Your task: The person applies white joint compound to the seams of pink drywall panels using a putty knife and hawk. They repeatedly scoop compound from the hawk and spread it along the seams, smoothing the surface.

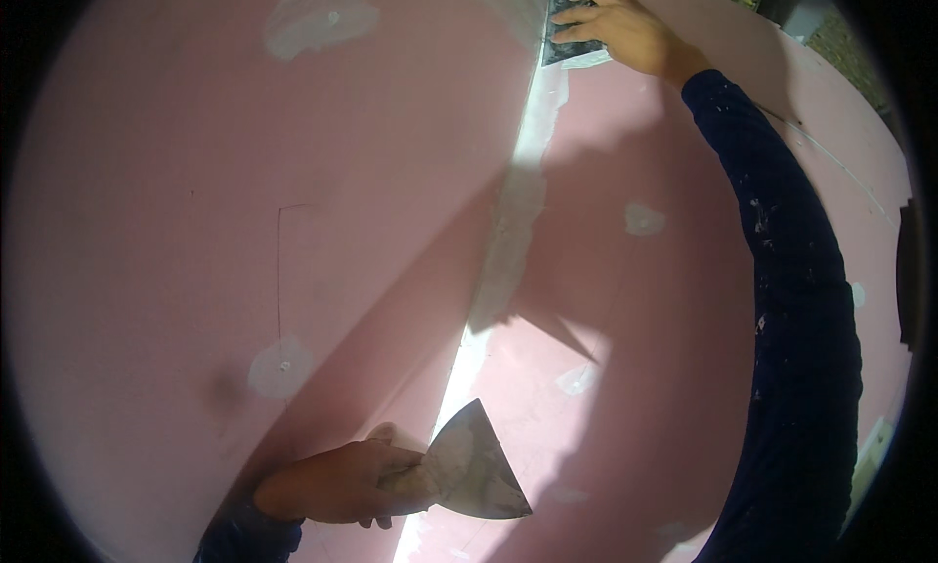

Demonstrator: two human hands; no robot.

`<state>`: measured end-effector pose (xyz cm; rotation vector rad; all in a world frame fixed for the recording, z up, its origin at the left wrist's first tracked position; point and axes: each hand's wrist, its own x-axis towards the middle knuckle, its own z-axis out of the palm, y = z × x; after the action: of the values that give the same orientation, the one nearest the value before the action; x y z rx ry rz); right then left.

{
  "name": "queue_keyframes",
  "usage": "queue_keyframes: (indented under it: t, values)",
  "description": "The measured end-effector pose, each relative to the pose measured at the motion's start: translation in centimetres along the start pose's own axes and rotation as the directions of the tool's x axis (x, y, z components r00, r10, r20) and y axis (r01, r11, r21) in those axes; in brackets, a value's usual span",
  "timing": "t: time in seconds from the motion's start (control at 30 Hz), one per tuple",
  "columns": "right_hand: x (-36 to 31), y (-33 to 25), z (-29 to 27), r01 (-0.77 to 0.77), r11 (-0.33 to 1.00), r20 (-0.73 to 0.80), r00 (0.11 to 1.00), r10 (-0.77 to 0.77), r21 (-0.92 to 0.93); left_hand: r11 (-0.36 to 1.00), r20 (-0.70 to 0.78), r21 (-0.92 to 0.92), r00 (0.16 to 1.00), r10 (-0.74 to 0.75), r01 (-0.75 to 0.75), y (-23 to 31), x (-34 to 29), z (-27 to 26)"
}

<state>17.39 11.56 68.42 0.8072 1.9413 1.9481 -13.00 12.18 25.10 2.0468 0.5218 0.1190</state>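
My left hand (357,482), low in the view, is closed around the handle of a putty knife (477,470). Its wide, triangular metal blade is smeared and points to the right, near a pale seam. At the top, my right hand (620,27) reaches up with its fingers spread over a flat, dark rectangular plate (564,47) streaked with white. The plate lies against the pink board over the upper end of the seam, and some whitish compound (589,61) shows along its lower edge. Its far side runs out of view.
Pink wallboard (391,172) fills most of the view. A compound-covered seam (518,206) runs from top to bottom. Pale filled patches (320,21) dot the board, and a thin pencil line (279,270) marks its left part. Shadows of my arms cross the surface.
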Motion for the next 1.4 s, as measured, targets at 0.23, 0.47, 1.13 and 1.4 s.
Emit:
queue_keyframes:
  t: [0.23, 0.47, 1.13, 1.4]
  values:
    - [-0.2, 1.3, 2.9, -0.039, 0.998, -0.018, 0.999, 0.040, 0.052, 0.996, 0.032, 0.082, 0.999, -0.041, 0.038, -0.1, 0.6, -0.7]
    - [-2.1, 3.2, -0.7, 0.002, 1.000, -0.005, 1.000, -0.002, -0.009, 1.000, 0.054, -0.023, 0.998, 0.023, -0.021, -0.5, 0.2, -0.9]
    - [-1.4, -0.4, -0.2, -0.149, 0.609, 0.025, 0.978, 0.207, 0.779, 0.996, 0.024, -0.003, 0.996, -0.086, 0.086, 1.4, -0.3, -0.8]
    - [-4.7, 1.0, -3.7, -0.033, 0.987, -0.041, 0.998, 0.040, 0.156, 0.999, -0.014, 0.036, 1.000, -0.025, 0.025, 0.8, 0.1, -0.2]
